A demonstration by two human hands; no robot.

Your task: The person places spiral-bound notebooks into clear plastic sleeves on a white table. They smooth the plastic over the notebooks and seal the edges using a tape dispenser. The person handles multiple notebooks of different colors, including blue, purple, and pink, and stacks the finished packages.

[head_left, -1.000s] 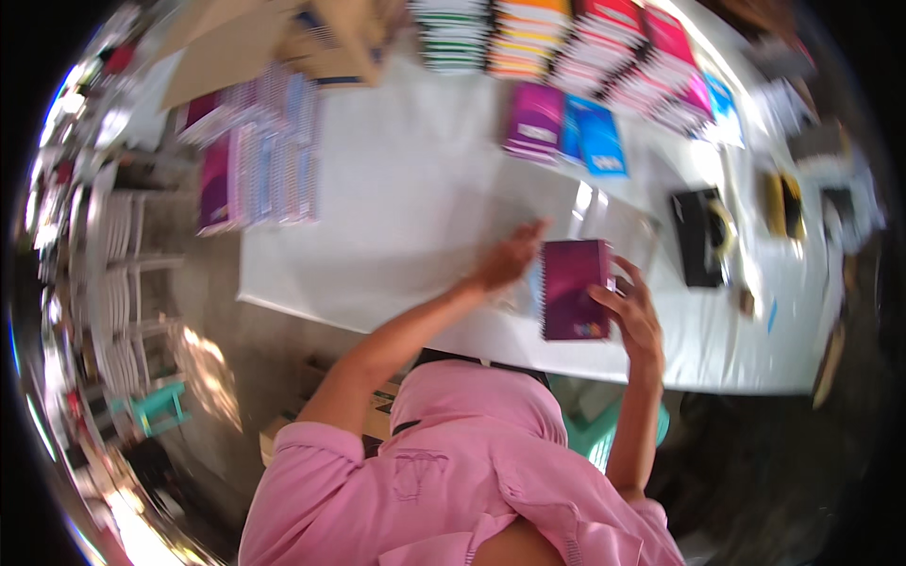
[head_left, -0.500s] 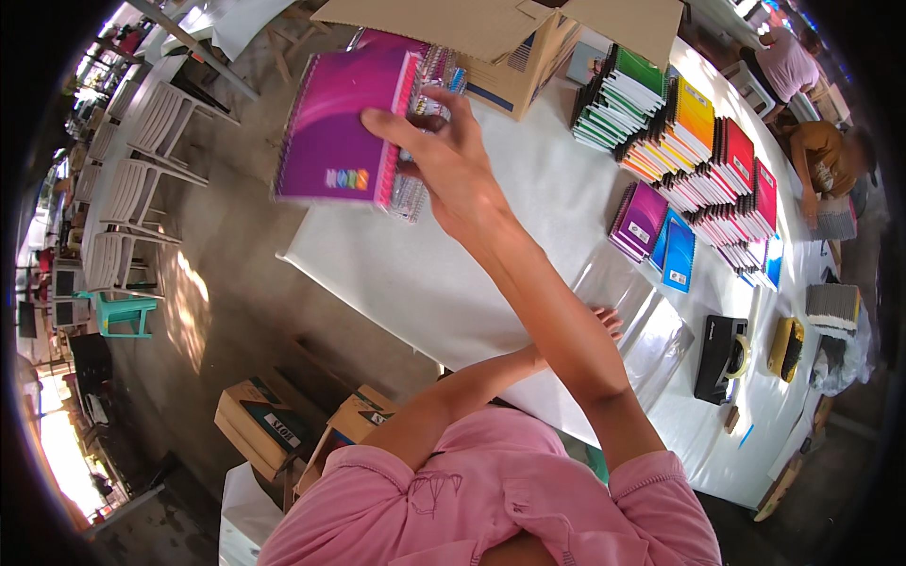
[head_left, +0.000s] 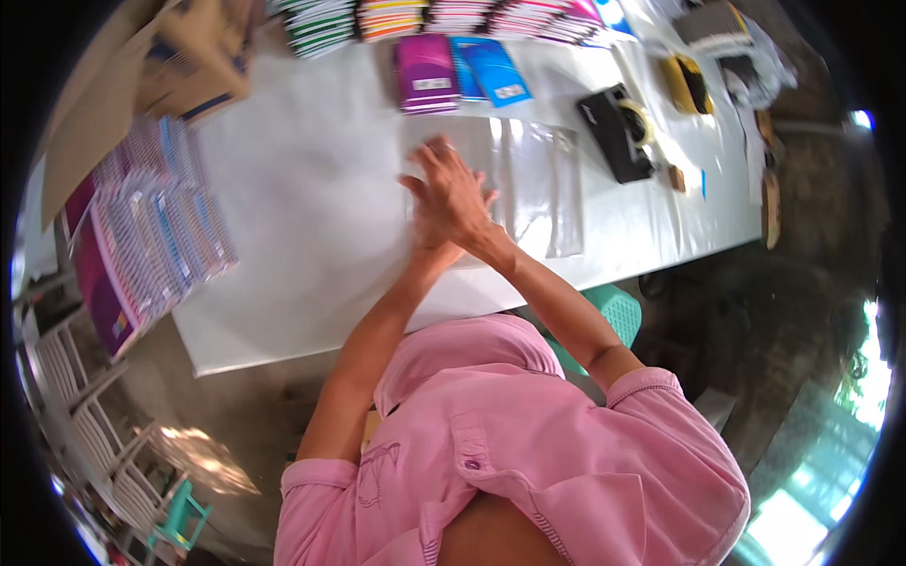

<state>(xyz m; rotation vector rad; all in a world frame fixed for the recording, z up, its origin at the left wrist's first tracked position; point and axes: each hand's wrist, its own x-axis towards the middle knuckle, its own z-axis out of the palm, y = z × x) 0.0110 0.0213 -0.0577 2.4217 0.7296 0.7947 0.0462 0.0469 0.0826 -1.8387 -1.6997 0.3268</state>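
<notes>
My right hand [head_left: 451, 189] crosses over my left hand [head_left: 427, 234] above the table. Its fingers are spread, and nothing shows in them. Most of my left hand is hidden underneath, though fingertips stick out past the right hand, apart from one another. Both hands are at the left part of some clear plastic sheets or bags [head_left: 538, 189] lying flat. Just beyond lie a small stack of purple notebooks [head_left: 427, 71] and several blue notebooks [head_left: 497, 74]. Plastic-wrapped spiral notebooks [head_left: 165, 241] stand in a pile at the table's left edge, a purple cover outermost.
A cardboard box [head_left: 193, 66] with raised flaps stands at the far left of the white table [head_left: 293, 311]. Stacks of green-, yellow- and red-edged notebooks [head_left: 392, 19] line the back. To the right are a black tape dispenser [head_left: 618, 132] and a yellow-and-black object [head_left: 687, 85].
My right hand has let go of the purple notebook, now with the pile at the left, and has come back over my left hand. The view has turned to the right.
</notes>
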